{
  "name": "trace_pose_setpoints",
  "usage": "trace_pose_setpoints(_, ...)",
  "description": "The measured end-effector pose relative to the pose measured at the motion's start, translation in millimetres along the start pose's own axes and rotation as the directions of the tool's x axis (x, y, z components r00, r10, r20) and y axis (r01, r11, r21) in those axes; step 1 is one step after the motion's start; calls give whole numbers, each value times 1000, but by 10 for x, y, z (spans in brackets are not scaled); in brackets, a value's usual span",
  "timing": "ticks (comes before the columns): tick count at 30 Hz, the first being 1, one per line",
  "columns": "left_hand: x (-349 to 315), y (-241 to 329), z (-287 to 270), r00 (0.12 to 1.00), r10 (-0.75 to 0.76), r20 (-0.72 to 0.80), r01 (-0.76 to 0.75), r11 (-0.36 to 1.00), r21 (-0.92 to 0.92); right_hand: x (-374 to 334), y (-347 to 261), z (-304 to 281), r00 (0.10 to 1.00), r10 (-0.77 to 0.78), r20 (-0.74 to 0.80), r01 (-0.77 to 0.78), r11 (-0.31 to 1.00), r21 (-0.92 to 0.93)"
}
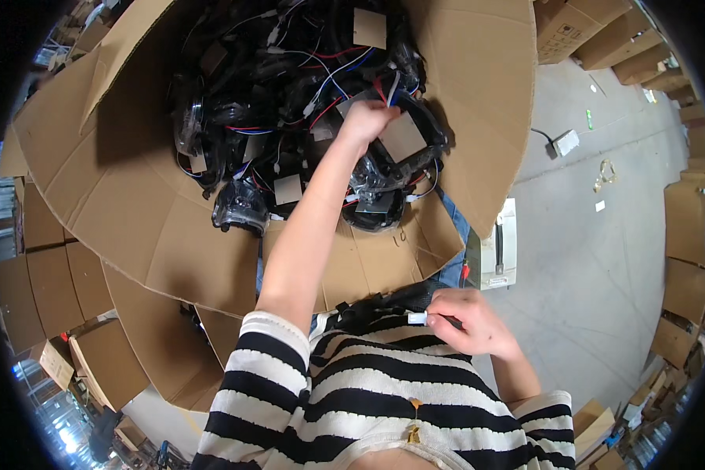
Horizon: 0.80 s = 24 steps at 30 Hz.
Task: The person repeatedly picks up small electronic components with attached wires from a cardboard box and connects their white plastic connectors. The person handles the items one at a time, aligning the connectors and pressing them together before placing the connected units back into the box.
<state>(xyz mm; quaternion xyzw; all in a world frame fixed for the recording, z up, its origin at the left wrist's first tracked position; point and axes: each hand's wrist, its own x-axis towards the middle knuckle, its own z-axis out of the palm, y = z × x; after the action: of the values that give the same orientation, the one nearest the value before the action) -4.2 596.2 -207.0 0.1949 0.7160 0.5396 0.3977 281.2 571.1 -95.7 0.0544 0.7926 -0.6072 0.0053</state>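
My left hand (370,124) reaches into a large open cardboard box (188,254), its fingers closed round a bunch of red, white and blue wires (392,92). Beneath and beside that hand lies a black part with a square of brown cardboard (403,138) on it. More black, plastic-wrapped parts (239,205) with thin wires and white connectors fill the box. In front of my waist, my right hand (468,321) is closed in a pinch on a small white piece (417,319). Its fingers hide the rest of that piece.
Tall box flaps (482,94) rise on both sides of my left arm. To the right, a whitish panel with a dark handle (500,243) stands beside the box. A small white box with a black cord (565,142) lies on the grey floor. Stacked cartons (685,227) line the right side.
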Motion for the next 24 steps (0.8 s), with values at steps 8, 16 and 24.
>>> trace_pose_setpoints(8,-1573,206,-184,797,601,-61,-452,660,601,83,-56,43,998,-25,65,24,1000,7)
trace_pose_setpoints(16,-2199,67,-375,997,-65,45,65,998,14,195,-92,158,994,-66,87,66,998,10)
trace_pose_setpoints(24,-2351,-24,-481,976,46,212,-43,999,-16,298,-128,209,996,-52,70,50,998,29)
